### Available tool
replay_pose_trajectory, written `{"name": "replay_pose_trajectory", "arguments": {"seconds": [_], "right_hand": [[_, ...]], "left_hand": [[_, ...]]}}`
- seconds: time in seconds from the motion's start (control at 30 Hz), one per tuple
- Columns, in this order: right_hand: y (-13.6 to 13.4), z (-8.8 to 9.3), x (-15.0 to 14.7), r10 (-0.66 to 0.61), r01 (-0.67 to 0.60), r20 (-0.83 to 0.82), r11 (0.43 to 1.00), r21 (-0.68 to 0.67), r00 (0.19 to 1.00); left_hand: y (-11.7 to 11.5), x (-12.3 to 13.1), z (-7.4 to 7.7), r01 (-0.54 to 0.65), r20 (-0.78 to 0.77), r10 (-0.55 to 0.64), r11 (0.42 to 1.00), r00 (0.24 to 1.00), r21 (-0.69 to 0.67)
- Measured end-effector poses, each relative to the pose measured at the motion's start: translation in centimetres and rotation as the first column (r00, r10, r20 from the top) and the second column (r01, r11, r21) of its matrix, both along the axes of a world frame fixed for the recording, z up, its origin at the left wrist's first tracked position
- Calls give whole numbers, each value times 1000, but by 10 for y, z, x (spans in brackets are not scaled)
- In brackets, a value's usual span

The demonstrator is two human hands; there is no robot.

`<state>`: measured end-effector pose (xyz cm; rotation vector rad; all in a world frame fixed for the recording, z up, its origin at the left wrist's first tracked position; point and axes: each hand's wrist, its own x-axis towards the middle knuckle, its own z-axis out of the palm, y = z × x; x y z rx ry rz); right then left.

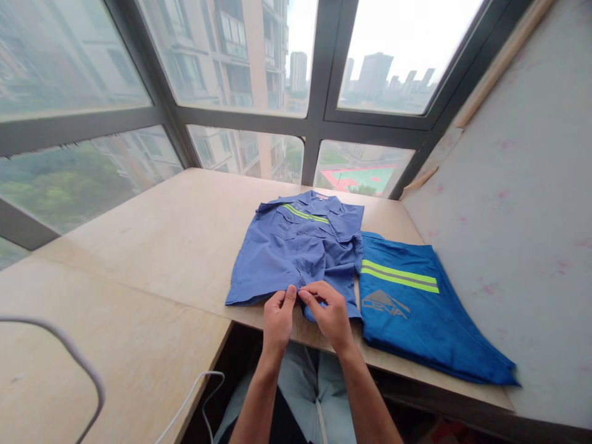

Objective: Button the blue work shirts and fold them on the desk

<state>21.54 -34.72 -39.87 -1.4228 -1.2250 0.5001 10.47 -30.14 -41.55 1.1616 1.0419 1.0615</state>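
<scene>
A blue-violet work shirt (287, 246) with a yellow-green stripe across its chest lies front up, collar toward the window. Its lower front edge is pinched between the fingers of my left hand (278, 311). Close beside it, my right hand (327, 308) is closed on the same edge, fingertips nearly meeting the left thumb. The hem is slightly raised and bunched there. Whether a button sits between the fingers is too small to tell. Right of the shirt lies a folded, brighter blue garment (398, 320) with a yellow-green and grey stripe and grey lettering.
The pale wooden tabletop (152, 228) stretches left and back to the grey window frame (319, 123). A papered wall (527, 246) bounds the right side. At the lower left are a thick grey cable (69, 345) and a thin white cable (194, 388).
</scene>
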Motion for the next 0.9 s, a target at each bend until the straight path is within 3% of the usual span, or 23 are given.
{"name": "replay_pose_trajectory", "arguments": {"seconds": [0.17,0.3,0.43,0.57,0.77,0.9], "right_hand": [[2,4,2,-135,121,-171,989,-89,976],[3,11,9,-114,103,-155,991,-80,981],[2,21,14,-143,137,-112,989,-57,983],[3,19,15,-127,119,-130,990,-70,983],[2,8,13,-252,218,-356,967,-133,900],[2,4,11,-212,172,-474,977,-127,854]], "left_hand": [[2,14,28,-3,-54,5,999,999,42],[5,24,37,42,-10,-41,998,999,39],[6,27,36,95,28,-97,995,995,43],[3,23,30,33,-41,-29,996,999,82],[3,15,15,-6,-98,14,997,995,82],[4,15,13,-17,-173,33,995,984,96]]}}
